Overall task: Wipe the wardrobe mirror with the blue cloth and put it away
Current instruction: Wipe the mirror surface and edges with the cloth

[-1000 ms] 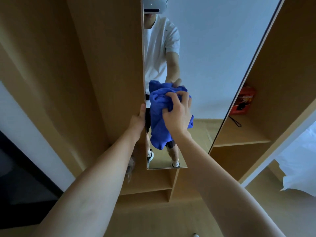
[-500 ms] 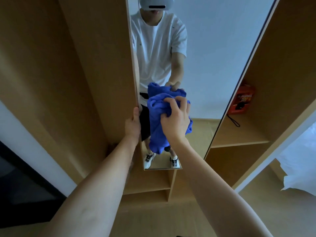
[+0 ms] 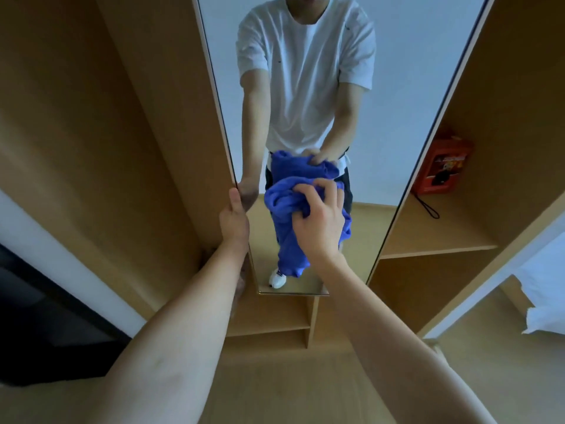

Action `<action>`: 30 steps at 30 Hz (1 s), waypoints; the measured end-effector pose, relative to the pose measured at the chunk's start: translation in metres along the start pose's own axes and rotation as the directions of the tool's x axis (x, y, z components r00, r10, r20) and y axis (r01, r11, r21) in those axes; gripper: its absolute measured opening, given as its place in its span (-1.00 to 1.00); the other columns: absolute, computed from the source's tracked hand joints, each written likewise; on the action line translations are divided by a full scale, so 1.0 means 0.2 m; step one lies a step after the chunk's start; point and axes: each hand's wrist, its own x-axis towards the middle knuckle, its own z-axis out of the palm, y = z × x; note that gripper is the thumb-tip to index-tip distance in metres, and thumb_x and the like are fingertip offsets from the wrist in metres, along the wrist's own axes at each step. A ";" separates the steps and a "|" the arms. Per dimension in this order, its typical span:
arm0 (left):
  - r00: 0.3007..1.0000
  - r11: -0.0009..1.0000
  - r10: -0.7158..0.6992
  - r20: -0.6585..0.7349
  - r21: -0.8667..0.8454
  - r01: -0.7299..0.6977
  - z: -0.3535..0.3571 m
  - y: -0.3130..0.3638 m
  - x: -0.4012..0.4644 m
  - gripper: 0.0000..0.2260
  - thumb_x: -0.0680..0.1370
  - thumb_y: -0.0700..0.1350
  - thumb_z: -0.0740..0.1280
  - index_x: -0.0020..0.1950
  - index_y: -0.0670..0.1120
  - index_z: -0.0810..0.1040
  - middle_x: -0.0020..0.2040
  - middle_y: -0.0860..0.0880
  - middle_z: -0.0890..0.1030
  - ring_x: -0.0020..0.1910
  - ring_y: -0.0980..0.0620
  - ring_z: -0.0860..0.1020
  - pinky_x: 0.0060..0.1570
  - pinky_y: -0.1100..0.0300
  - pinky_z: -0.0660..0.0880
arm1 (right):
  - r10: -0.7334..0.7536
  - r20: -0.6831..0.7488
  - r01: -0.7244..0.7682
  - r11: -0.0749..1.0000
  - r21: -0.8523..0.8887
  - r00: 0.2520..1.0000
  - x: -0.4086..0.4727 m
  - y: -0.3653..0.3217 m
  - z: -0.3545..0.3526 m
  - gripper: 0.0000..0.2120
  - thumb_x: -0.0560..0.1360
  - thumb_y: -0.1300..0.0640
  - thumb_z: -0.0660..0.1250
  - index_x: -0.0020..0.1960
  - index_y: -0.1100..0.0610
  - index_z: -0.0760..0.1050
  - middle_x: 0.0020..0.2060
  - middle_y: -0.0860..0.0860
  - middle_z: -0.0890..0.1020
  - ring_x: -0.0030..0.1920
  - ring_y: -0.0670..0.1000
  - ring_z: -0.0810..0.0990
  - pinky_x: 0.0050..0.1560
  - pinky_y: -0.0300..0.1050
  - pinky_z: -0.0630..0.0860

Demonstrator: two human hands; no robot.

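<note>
I see the right hand (image 3: 318, 221) with its fingers clenched into the bunched blue cloth (image 3: 290, 240), pressing it against the lower part of the mirror (image 3: 382, 117); the cloth's loose end hangs down toward the mirror's bottom edge. The left hand (image 3: 234, 221) grips the mirror's left edge, thumb on the glass side (the other fingers are hidden behind the panel). To the right, a red box (image 3: 440, 166) stands on a wardrobe shelf (image 3: 434, 237), well apart from the cloth.
</note>
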 end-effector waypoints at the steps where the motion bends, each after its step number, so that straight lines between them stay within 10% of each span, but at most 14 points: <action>1: 1.000 1.000 -0.003 0.000 0.007 0.003 0.00 -0.01 0.01 -0.41 0.62 0.29 0.04 0.33 -0.14 0.51 0.20 -0.07 0.59 0.19 -0.06 0.53 0.27 0.09 0.42 | -0.003 -0.030 0.003 1.000 -0.004 1.000 0.04 -0.01 -0.02 -0.59 0.34 0.32 0.34 0.13 0.02 0.60 0.16 -0.01 0.48 0.16 0.13 0.44 -0.28 -0.12 0.43; 10: 0.995 0.994 -0.095 -0.043 0.047 0.097 0.01 0.01 0.02 -0.39 0.60 0.33 0.02 0.32 -0.13 0.46 0.05 -0.03 0.49 0.06 -0.04 0.46 0.07 0.10 0.38 | 0.082 0.236 -0.059 0.993 -0.103 0.968 -0.19 0.24 0.03 -0.62 0.37 0.31 0.36 0.14 0.03 0.59 0.14 -0.03 0.46 0.14 0.09 0.37 -0.30 0.04 0.54; 16: 0.996 0.998 -0.057 -0.073 0.030 0.059 0.04 -0.02 0.02 -0.39 0.61 0.30 0.02 0.35 -0.17 0.46 0.06 -0.03 0.50 0.10 -0.04 0.49 0.08 0.16 0.38 | 0.126 -0.053 -0.123 0.991 0.059 0.991 0.08 0.09 -0.10 -0.58 0.35 0.33 0.33 0.12 -0.02 0.58 0.16 -0.06 0.44 0.18 0.07 0.42 -0.23 -0.12 0.43; 25: 0.993 0.994 -0.099 -0.064 0.048 0.102 0.03 -0.02 0.02 -0.34 0.59 0.34 0.03 0.39 -0.17 0.41 0.09 -0.03 0.46 0.08 -0.03 0.44 0.07 0.11 0.38 | 0.109 0.192 -0.096 0.992 -0.076 0.975 -0.13 0.26 -0.04 -0.62 0.35 0.33 0.34 0.12 0.04 0.58 0.12 -0.03 0.44 0.14 0.08 0.36 -0.31 0.00 0.50; 30: 0.995 0.996 -0.078 -0.063 0.037 0.081 0.03 -0.03 0.02 -0.36 0.59 0.34 0.02 0.35 -0.14 0.44 0.08 -0.03 0.50 0.07 -0.04 0.48 0.07 0.13 0.39 | 0.166 -0.097 -0.156 0.982 0.102 0.981 0.03 0.10 -0.16 -0.61 0.34 0.34 0.30 0.08 0.01 0.59 0.13 -0.02 0.45 0.16 0.06 0.42 -0.34 -0.21 0.35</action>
